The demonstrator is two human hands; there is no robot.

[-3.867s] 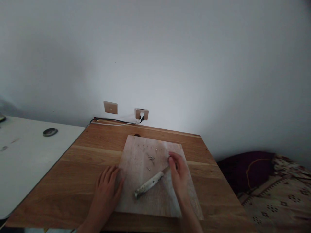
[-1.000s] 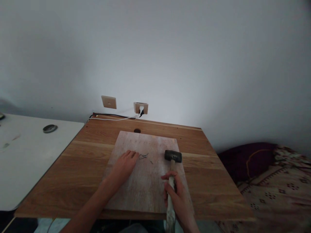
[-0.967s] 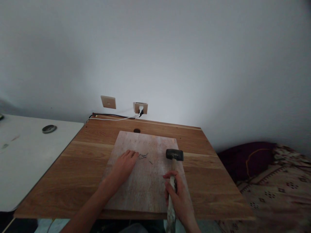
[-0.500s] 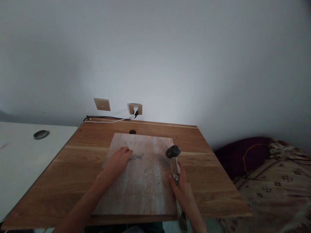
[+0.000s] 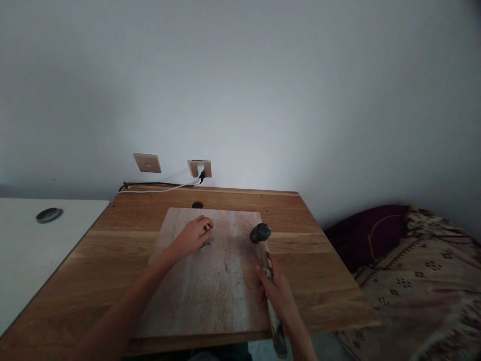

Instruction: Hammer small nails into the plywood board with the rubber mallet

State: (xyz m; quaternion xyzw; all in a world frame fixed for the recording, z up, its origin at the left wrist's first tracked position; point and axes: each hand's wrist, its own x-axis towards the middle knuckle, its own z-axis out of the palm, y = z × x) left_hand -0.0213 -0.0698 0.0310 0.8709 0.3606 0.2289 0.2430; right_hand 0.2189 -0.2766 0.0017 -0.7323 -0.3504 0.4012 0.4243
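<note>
My right hand (image 5: 276, 287) is wrapped round the wooden handle of a hammer (image 5: 260, 232), whose dark head lies over the right edge of a pale, worn board (image 5: 210, 301). My left hand (image 5: 194, 233) is over the upper part of the board, fingers curled and thumb drawn in towards them. Whatever the fingertips pinch is too small to make out. Just below them is a small heap of nails (image 5: 206, 244), partly covered by the hand. Small dots run in a row near the board's far edge, partly hidden by my left hand.
The board rests on a wooden table (image 5: 315, 281) against a wall. A round dark lid-like object (image 5: 48, 215) sits on a white surface (image 5: 33, 255) at left. Cables (image 5: 161, 188) run to a wall socket (image 5: 200, 169). Patterned cloth (image 5: 417, 286) lies at right.
My left hand has moved from beside the nails up and right, towards the board's far edge. The right hand keeps its hold on the hammer. The whole view has shifted slightly.
</note>
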